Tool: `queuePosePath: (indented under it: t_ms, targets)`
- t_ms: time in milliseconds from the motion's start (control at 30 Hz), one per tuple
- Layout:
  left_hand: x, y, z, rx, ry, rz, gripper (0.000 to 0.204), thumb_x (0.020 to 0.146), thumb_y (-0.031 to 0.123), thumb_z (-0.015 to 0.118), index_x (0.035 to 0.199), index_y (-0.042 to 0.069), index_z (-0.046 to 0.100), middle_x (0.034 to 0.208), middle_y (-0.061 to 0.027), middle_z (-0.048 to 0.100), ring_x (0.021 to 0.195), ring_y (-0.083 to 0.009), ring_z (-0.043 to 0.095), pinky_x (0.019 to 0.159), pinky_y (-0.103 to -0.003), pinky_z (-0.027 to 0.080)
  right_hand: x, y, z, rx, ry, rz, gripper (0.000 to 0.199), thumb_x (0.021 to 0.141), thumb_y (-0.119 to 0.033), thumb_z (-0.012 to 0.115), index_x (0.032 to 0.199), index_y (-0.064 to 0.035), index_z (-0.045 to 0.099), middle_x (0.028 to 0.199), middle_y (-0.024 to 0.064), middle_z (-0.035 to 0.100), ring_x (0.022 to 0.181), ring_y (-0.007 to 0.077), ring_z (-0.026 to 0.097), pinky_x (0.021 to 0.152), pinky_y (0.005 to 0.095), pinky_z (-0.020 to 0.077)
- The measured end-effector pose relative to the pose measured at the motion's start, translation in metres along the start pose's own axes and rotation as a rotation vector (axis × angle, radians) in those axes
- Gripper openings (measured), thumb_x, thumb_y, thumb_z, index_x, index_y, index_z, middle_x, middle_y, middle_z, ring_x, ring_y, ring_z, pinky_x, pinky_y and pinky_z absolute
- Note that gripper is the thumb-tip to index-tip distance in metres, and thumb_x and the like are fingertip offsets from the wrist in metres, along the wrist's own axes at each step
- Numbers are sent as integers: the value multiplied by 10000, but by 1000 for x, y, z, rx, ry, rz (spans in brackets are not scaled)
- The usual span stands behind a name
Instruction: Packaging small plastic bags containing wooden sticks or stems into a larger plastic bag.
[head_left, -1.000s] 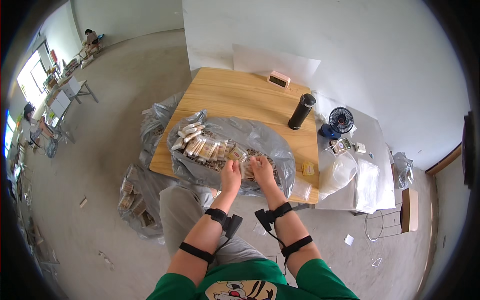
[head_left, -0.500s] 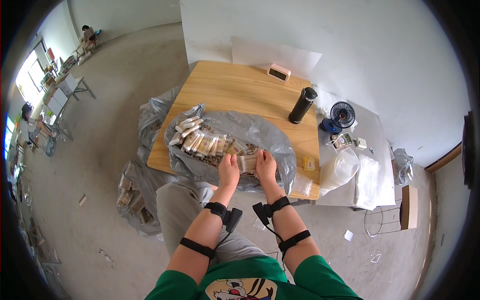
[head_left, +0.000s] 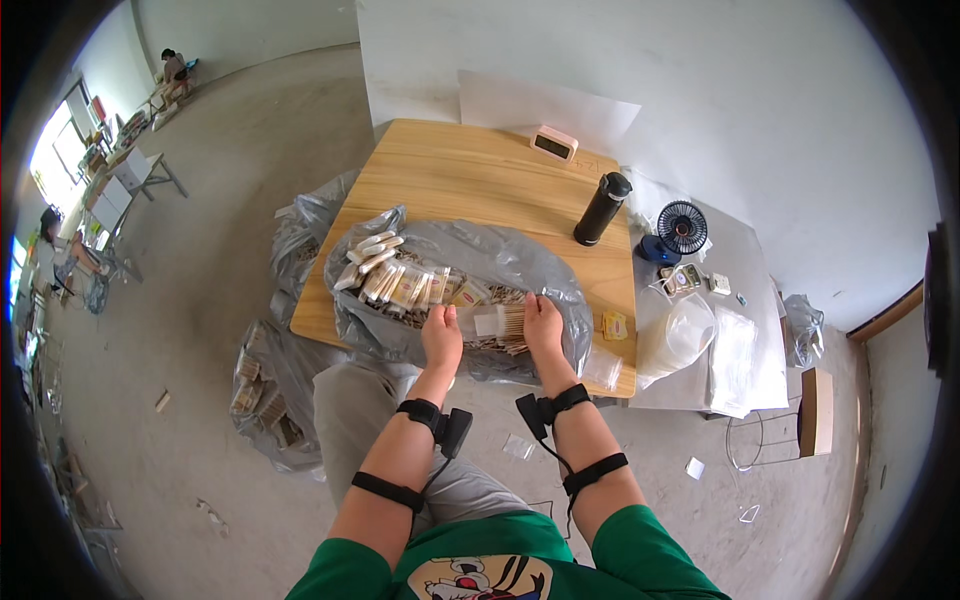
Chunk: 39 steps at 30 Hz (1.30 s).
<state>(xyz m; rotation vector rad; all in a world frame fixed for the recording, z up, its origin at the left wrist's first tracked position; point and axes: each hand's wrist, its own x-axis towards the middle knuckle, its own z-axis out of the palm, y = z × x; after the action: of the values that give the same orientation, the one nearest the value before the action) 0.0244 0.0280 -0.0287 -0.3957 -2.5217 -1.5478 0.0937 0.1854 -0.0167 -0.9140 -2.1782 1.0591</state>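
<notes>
A large grey plastic sheet point(head_left: 500, 255) lies on the wooden table point(head_left: 470, 180), heaped with several small packets of wooden sticks point(head_left: 395, 280). My left hand point(head_left: 441, 337) and my right hand point(head_left: 541, 322) rest at the near edge of the heap. Between them they hold a small clear packet of sticks point(head_left: 495, 322), one hand on each end. Both wrists wear black straps with small devices.
A black bottle point(head_left: 601, 208) and a small pink clock point(head_left: 553, 145) stand at the table's far side. To the right a small fan point(head_left: 682, 228), clear bags point(head_left: 690, 335) and small items lie on a white surface. Grey bags of packets point(head_left: 262, 380) sit on the floor at left.
The view has shifted slightly. Both hands stay at the near edge of the heap, the packet now held spread between them.
</notes>
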Motion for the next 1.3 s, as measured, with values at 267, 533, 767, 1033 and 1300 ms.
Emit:
queuePosePath:
  t_ms: [267,533,767,1033,1300]
  targets:
    - [11,-17,-11,110,17,18,246,919,224,493,792,13,505,717,-219,571,692,-431,543,601,-490,414,12,12,-16,-108,11,8,353,923,-331,474,900,10,560,774,252,596,789,459,558,695,483,442]
    - [14,17,-38,249,-70,194,191,902,219,524,826,44,535,748,-168,595,698,-391,566,581,-460,427,-33,-38,-37,-385,-15,-323,252,881,-177,512,1070,-12,484,1011,245,584,913,394,586,735,433,494]
    - [12,54,-50,205,-156,514,129,857,159,574,791,63,517,715,-122,598,647,-336,591,537,-432,450,-47,-17,5,635,-429,357,251,954,-232,438,1078,-16,475,939,187,594,680,315,642,613,383,545]
    - [7,84,-73,181,-239,742,100,781,86,634,862,69,580,783,-92,598,717,-320,589,588,-395,468,-56,-32,3,1195,-528,801,483,962,-446,346,1086,12,435,912,169,581,752,320,647,639,384,566]
    - [13,84,-74,-69,41,620,66,797,77,633,848,56,596,770,-95,595,716,-304,582,606,-358,464,-57,-30,-23,1309,-417,487,67,907,-48,504,862,-23,546,881,83,601,749,178,618,704,280,530]
